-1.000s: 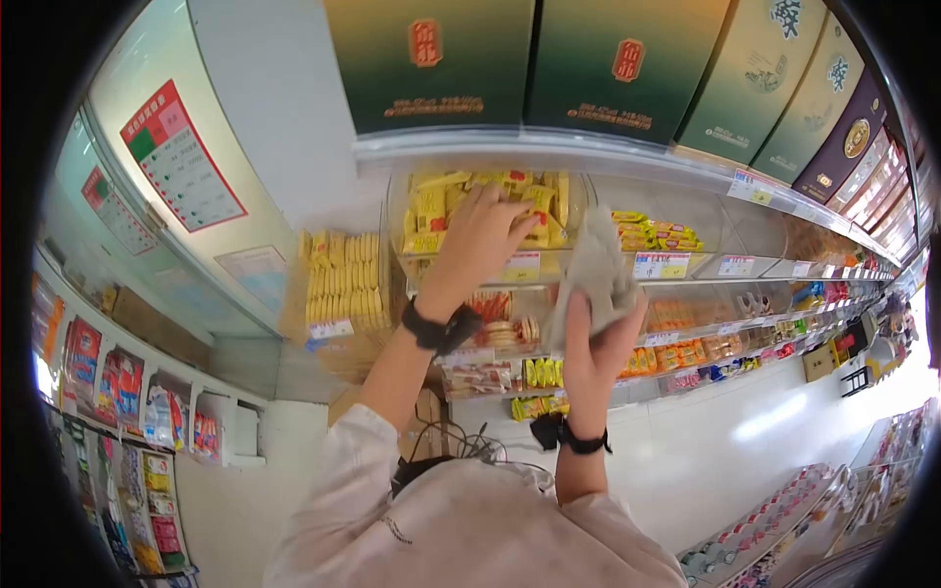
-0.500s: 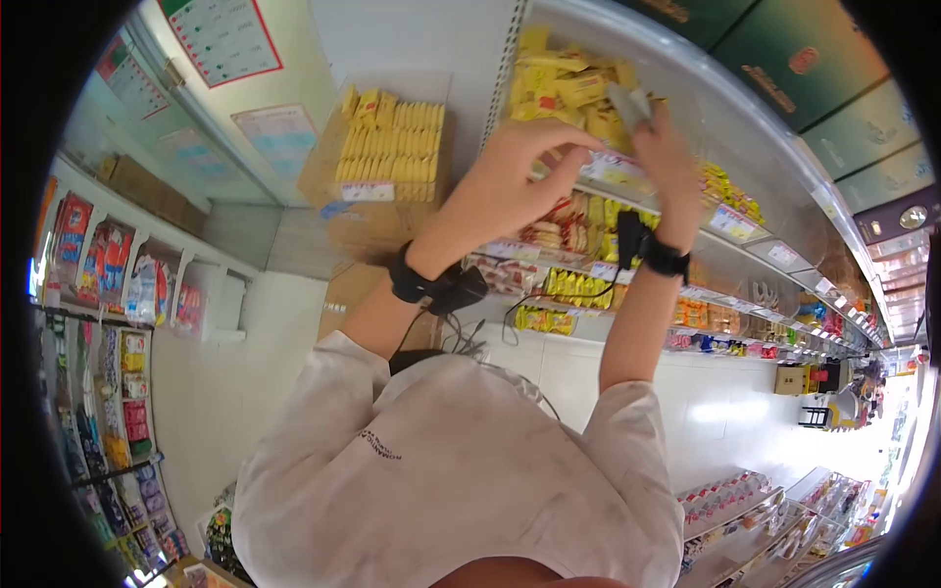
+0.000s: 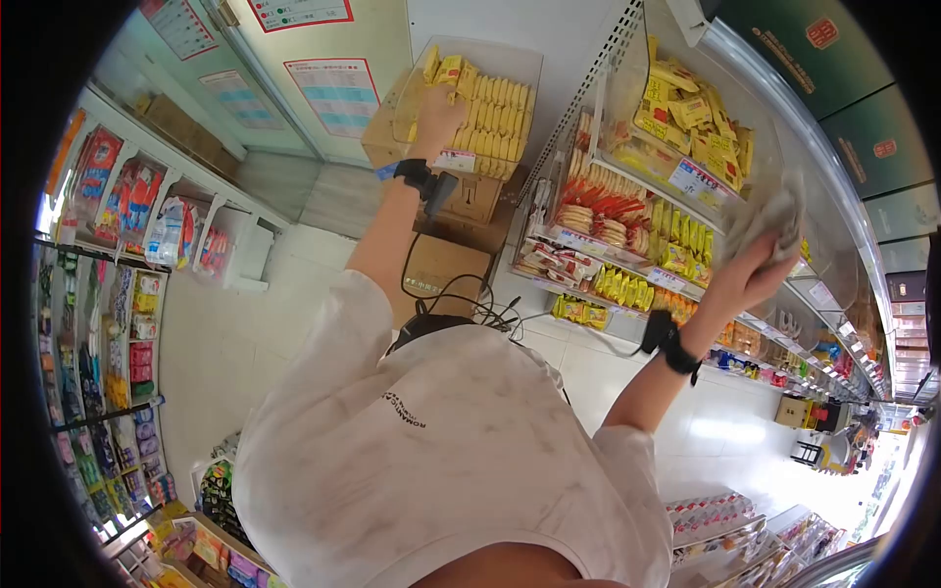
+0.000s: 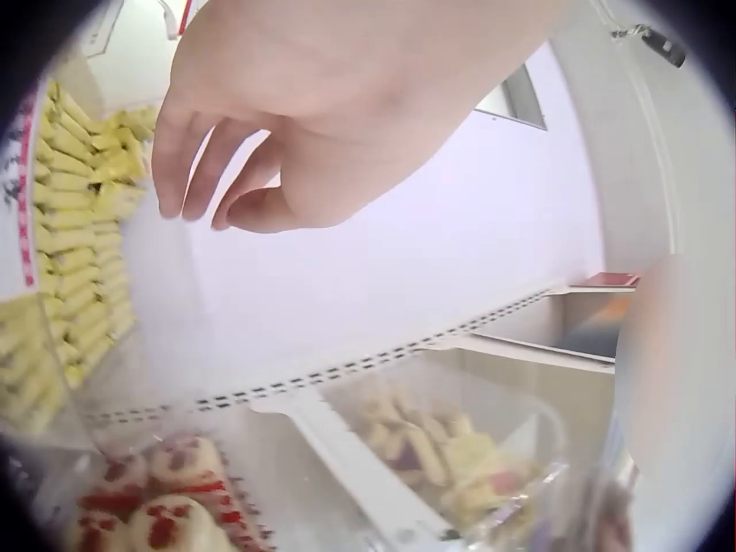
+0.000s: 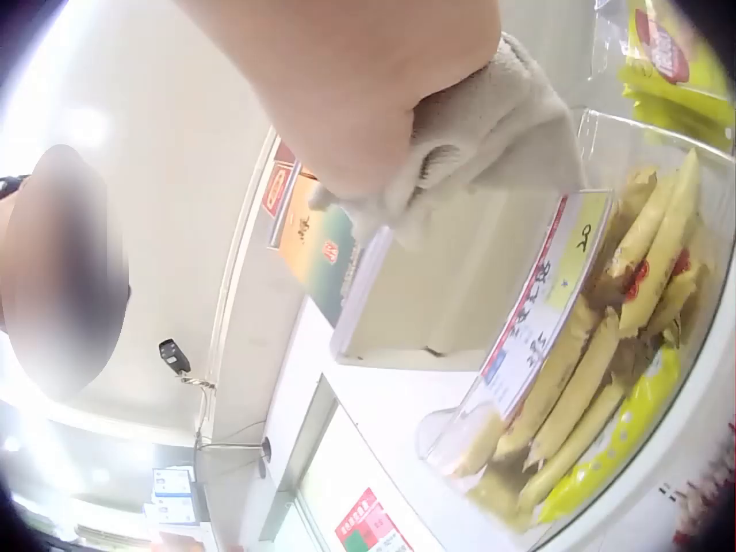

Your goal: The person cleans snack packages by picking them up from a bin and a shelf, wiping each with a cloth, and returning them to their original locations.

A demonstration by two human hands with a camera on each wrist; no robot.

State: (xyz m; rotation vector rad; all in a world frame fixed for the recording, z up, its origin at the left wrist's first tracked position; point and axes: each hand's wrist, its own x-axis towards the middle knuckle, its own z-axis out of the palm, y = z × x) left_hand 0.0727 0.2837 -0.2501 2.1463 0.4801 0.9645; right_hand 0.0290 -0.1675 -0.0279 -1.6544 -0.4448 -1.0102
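right hand (image 3: pixel 753 278) clamps a limp, creased grey cloth (image 3: pixel 770 214) beside a clear plastic bin (image 3: pixel 625 110), while the left hand (image 3: pixel 440 120), fingers loosely apart, hangs by slim yellow packets (image 3: pixel 493 120) in rows.

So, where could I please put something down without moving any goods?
Bare floor shows between the hanging goods at left and the cardboard boxes; another patch lies between the snack shelves and display rows at lower right. Crowded: the clear bin of yellow packets by the left hand.
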